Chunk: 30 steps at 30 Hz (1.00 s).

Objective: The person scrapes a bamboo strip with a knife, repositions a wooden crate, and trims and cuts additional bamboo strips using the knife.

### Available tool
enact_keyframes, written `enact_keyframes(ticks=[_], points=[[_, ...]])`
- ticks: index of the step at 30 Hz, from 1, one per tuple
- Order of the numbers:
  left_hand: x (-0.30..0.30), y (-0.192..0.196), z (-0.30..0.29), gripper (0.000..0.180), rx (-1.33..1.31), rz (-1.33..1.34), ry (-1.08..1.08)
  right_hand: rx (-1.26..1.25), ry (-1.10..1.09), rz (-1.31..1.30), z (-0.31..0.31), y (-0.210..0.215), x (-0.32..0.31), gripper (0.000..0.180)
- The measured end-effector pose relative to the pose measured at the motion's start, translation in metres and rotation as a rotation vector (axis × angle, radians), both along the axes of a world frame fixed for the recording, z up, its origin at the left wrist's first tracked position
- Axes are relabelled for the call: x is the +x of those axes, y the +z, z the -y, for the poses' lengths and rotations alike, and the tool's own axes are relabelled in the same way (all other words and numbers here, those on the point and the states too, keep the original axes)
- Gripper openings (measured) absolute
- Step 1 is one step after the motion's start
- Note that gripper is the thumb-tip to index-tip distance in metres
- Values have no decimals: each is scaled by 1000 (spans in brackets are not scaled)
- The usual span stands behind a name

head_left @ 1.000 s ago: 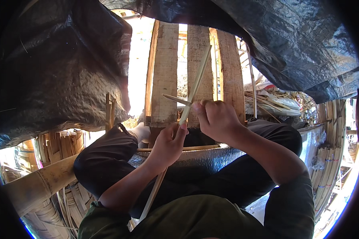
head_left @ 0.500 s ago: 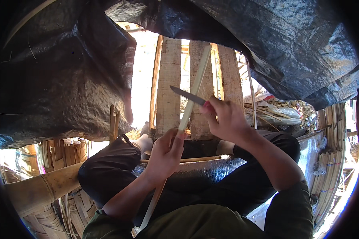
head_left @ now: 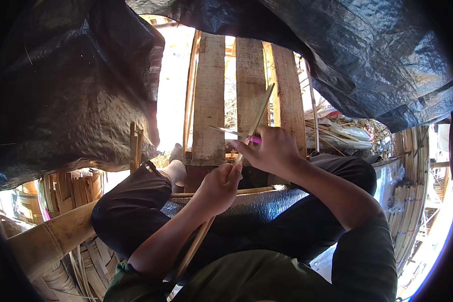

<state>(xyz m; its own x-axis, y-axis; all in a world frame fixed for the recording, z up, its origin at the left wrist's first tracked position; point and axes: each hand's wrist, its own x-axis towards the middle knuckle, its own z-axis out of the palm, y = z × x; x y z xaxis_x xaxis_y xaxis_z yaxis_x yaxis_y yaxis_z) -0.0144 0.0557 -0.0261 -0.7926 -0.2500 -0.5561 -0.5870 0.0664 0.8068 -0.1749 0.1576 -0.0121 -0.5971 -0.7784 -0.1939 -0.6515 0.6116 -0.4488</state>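
Observation:
My left hand (head_left: 219,190) is closed round a long, pale strip (head_left: 262,111) that looks like split bamboo. The strip slants up and away to the right, while its lower end runs under my left forearm towards my lap. In my right hand (head_left: 273,150) is a small knife (head_left: 228,132) with a pink handle. Its blade points left and lies across the strip, a little above my left hand. The right thumb reaches down along the strip, close to the left fingers.
Wooden planks (head_left: 209,100) stand side by side ahead of me. Dark plastic sheeting (head_left: 70,100) hangs at the left and another sheet (head_left: 382,55) at the upper right. A thick bamboo pole (head_left: 55,239) lies by my left knee. Bundled strips (head_left: 407,216) stand at the right.
My right hand and the knife have come down and nearer to my left hand. The strip's upper end sits lower and slightly farther right, and the knife blade lies flatter.

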Motion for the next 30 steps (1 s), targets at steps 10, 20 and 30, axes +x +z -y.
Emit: enact_keyframes(ticks=[10,20,30], points=[[7,3,-9,40,-307,-273,-4,152,-239,86,20,14,-27,42],[8,34,17,53,-461,-317,-170,17,-246,131,25,24,-32,41],[2,38,44,57,-782,-385,-374,-136,-293,135,26,3,-28,41]])
